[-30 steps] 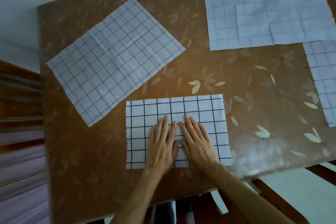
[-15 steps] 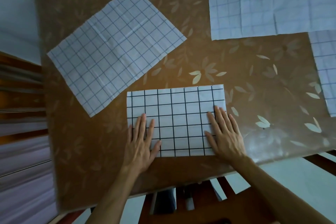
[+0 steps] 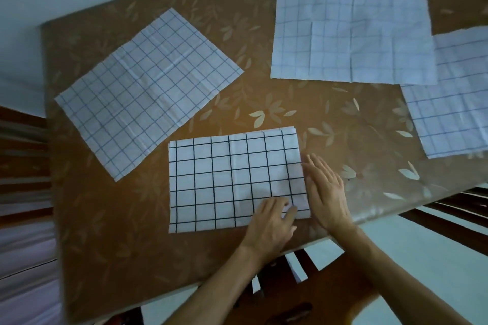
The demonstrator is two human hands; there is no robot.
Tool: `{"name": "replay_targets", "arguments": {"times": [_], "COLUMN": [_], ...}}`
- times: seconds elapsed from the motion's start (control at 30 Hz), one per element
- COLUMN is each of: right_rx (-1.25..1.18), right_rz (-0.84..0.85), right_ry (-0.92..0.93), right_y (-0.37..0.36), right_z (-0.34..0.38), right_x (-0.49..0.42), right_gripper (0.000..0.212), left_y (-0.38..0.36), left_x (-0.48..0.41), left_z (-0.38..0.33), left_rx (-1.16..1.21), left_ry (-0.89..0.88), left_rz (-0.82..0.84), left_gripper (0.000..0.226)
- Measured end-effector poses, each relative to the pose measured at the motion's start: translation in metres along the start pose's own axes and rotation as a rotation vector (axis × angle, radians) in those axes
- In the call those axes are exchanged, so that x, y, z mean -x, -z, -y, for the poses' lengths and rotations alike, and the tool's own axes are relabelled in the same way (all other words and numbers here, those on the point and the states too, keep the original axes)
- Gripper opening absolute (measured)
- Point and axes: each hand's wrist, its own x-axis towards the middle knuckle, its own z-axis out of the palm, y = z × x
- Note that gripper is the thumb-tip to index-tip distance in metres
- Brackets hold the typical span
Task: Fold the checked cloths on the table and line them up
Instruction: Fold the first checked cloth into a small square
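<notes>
A folded white cloth with bold black checks [image 3: 232, 179] lies flat near the front edge of the brown leaf-patterned table [image 3: 111, 219]. My left hand [image 3: 269, 221] sits on the cloth's near right corner, fingers bent and thumb out; whether it pinches the fabric I cannot tell. My right hand [image 3: 326, 192] lies flat with fingers spread along the cloth's right edge, mostly on the table. Unfolded cloths lie around: a thin-lined one [image 3: 148, 92] tilted at the left, a large pale one [image 3: 351, 21] at the back right, and another [image 3: 454, 103] at the far right.
The large pale cloth overlaps the top of the far-right cloth, which reaches the table's right edge. A wooden chair [image 3: 332, 295] stands under the front edge between my arms. Wooden slats [image 3: 21, 166] run along the table's left side.
My left hand has crossed from the cloth's left side to its near right corner. My right hand has slid off the right edge onto the table.
</notes>
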Motion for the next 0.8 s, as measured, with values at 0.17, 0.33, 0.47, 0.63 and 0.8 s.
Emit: {"name": "replay_targets", "arguments": {"times": [0.17, 0.33, 0.47, 0.63, 0.8], "right_rx": [-0.043, 0.016, 0.217, 0.374, 0.317], "right_rz": [-0.054, 0.106, 0.315, 0.322, 0.149], "right_ry": [-0.117, -0.11, 0.115, 0.305, 0.44], "right_y": [0.029, 0.033, 0.027, 0.01, 0.003], "right_z": [-0.017, -0.007, -0.004, 0.003, 0.032], "right_x": [0.024, 0.023, 0.027, 0.028, 0.031], "right_gripper": [0.037, 0.045, 0.072, 0.055, 0.018], "left_y": [-0.005, 0.002, 0.02, 0.05, 0.062], "left_x": [-0.02, -0.015, 0.001, 0.041, 0.081], "left_z": [-0.01, -0.009, -0.003, 0.007, 0.015], "left_rx": [-0.09, 0.013, 0.241, 0.438, 0.353], "left_ry": [-0.006, 0.043, 0.097, 0.167, 0.275], "left_rz": [0.058, 0.054, -0.042, -0.036, -0.037], "left_gripper": [0.024, 0.025, 0.011, 0.021, 0.051]}}
